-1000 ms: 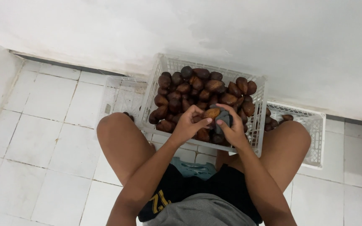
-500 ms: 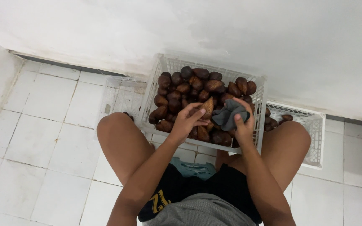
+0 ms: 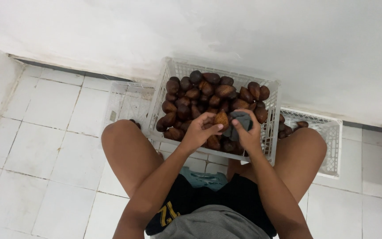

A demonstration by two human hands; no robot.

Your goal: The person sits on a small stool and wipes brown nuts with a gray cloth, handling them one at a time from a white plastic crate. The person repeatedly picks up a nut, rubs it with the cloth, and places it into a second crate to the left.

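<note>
Between your knees, over the near edge of the crate (image 3: 169, 73), your two hands meet. Your left hand (image 3: 198, 132) has its grip closed around one brown fruit (image 3: 221, 118), fingers curled under it and the thumb along its side, so the pointed end shows above your knuckles. Your right hand (image 3: 248, 135) has its grip closed on a dark grey cloth (image 3: 240, 120), bunched in the fingers and pressed against the right side of that fruit. Both hands hang just above the heap of fruits (image 3: 208, 90) that fills the white crate, which stands on the tiled floor (image 3: 45, 146) against the wall (image 3: 244, 35). A second crate (image 3: 328, 132) lies lower on your right, behind your right knee, with a few fruits in it. Another crate (image 3: 127, 99) sits to the left, just beside the full one.
</note>
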